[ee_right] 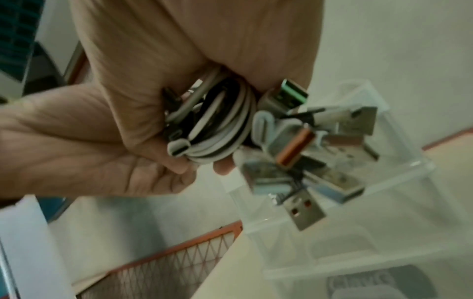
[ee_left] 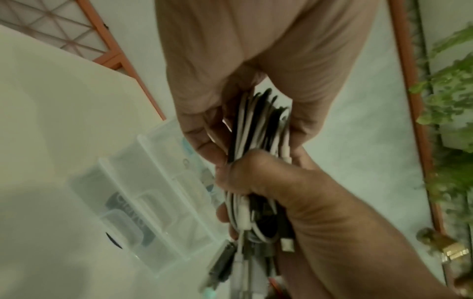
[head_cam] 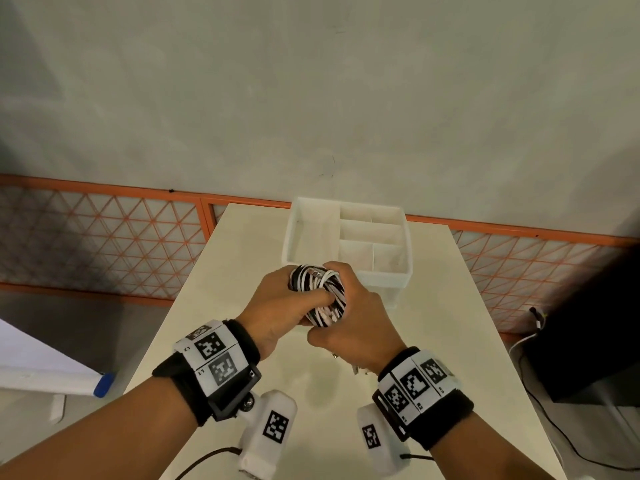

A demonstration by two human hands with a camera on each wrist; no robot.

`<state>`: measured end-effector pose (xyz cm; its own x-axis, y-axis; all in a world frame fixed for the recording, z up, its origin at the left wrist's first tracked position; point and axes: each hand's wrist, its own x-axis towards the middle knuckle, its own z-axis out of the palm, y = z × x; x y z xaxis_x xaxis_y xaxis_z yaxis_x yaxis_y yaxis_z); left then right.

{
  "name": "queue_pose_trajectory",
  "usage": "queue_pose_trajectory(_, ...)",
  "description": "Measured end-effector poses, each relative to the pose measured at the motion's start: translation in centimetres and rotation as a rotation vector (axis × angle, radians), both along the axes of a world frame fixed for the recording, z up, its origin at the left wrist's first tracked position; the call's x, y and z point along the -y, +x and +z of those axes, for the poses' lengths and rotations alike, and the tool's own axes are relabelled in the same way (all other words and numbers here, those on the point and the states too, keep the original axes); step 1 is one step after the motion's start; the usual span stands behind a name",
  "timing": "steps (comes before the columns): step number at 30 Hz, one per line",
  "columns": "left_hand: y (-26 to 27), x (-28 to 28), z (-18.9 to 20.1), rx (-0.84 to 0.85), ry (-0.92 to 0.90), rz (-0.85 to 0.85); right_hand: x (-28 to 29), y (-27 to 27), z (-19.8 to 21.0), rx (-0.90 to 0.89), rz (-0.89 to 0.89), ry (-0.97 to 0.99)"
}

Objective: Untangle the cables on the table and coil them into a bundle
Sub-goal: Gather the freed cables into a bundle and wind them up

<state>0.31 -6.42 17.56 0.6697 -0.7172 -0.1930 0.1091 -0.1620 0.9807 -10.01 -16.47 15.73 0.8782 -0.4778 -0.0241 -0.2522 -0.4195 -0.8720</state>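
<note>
Both my forearms reach forward over the table (head_cam: 242, 237), wrists close together, and my hands meet above its middle. My left hand (head_cam: 277, 306) comes in from the left with its fingers curled round the bundle of cables (head_cam: 320, 294) and its thumb laid across the front of the coil. My right hand (head_cam: 353, 320) wraps the same bundle from the right, fingers closed over the top and far side, so both hands grip it at once and it is lifted off the tabletop.

The bundle sits just in front of the clear divided box (head_cam: 398, 271), between it and me. In the head view its long axis runs from the upper left, near my left fingers, down towards my right palm.

It is a tight coil of many thin strands, white and black side by side, giving a striped look. From the right wrist camera a cluster of plugs (ee_right: 307, 153) sticks out of the coil, fanned in different directions: flat metal USB ends, one with a green insert, one with an orange one.
</note>
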Motion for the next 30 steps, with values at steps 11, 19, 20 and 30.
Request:
queue_pose_trajectory(11, -0.9, 0.4, -0.7, 0.179, 0.086, 0.122, -0.2, 0.5, -0.8, -0.034, -0.037, -0.019)
queue_pose_trajectory(19, 0.9, -1.7, -0.8, -0.163, -0.13, -0.392, 0.1, -0.4, -0.1, -0.049, 0.016, 0.072)
queue_pose_trajectory(20, 0.9, -1.9, -0.9, -0.148, -0.127, -0.401, 0.1, -0.4, -0.2, -0.05, 0.016, 0.072)
queue_pose_trajectory(30, -1.4, -0.4, -1.5, 0.273, 0.182, 0.115, -1.1, 1.1, -2.1, -0.096, -0.032, -0.217)
